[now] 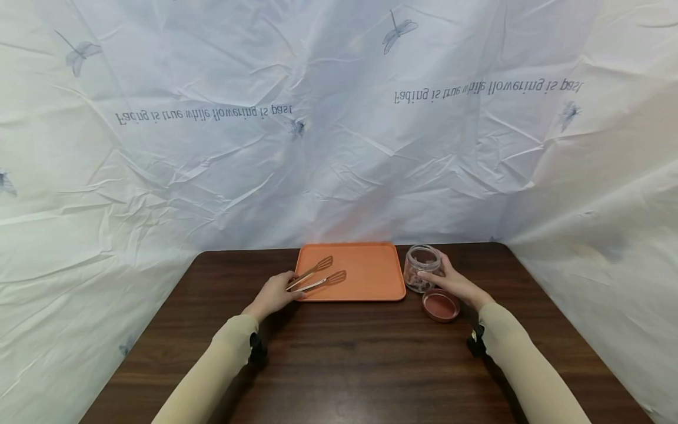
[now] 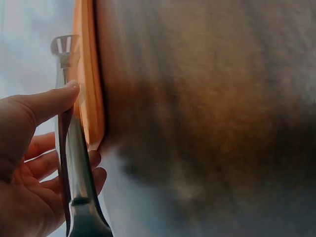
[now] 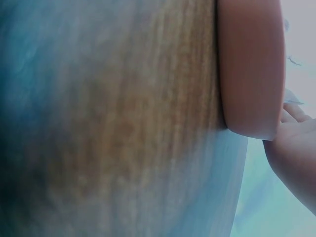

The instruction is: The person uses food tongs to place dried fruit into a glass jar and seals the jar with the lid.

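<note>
My left hand holds a pair of metal tongs with brown slotted ends spread apart over the left part of the orange tray. The left wrist view shows the thumb on one arm of the tongs and the fingers on the other side. My right hand grips a clear glass jar around its right side, thumb in front. The jar's top is uncovered and some small pieces lie inside. A reddish-brown round lid lies in front of the jar and fills the edge of the right wrist view.
Everything stands near the back edge of a dark wooden table. A pale printed sheet hangs right behind the table and along both sides.
</note>
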Demonstrator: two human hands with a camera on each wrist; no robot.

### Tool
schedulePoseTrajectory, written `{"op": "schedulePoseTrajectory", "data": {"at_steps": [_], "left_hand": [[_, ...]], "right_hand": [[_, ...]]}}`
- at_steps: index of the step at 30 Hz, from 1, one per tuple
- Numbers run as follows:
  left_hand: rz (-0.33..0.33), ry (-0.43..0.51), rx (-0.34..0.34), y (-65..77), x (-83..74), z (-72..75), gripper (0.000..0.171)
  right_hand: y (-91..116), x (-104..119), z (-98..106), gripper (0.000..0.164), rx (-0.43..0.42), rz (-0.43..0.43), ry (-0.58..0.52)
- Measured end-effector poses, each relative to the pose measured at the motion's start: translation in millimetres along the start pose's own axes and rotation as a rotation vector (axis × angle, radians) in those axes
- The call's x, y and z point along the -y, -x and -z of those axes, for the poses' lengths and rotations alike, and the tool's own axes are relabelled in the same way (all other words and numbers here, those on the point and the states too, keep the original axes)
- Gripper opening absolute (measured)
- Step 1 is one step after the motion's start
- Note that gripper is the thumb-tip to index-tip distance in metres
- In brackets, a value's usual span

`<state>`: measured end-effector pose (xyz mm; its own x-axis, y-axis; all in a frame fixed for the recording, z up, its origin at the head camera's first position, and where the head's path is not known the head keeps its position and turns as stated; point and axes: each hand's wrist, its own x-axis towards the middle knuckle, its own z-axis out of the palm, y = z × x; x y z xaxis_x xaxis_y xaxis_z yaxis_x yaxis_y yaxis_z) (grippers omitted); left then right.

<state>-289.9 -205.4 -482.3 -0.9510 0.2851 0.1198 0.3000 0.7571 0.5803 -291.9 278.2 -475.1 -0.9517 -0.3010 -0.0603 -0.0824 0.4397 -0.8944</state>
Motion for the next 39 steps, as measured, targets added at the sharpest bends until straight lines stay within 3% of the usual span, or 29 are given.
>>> {"op": "schedulePoseTrajectory", "data": {"at_steps": [39], "left_hand": [[-0.007,-0.119,0.067,-4.7,-3.2,-0.9,0.066]], "right_hand": [[0.6,5.5,1.8,0.101,0.007,-0.016,0.063]]}}
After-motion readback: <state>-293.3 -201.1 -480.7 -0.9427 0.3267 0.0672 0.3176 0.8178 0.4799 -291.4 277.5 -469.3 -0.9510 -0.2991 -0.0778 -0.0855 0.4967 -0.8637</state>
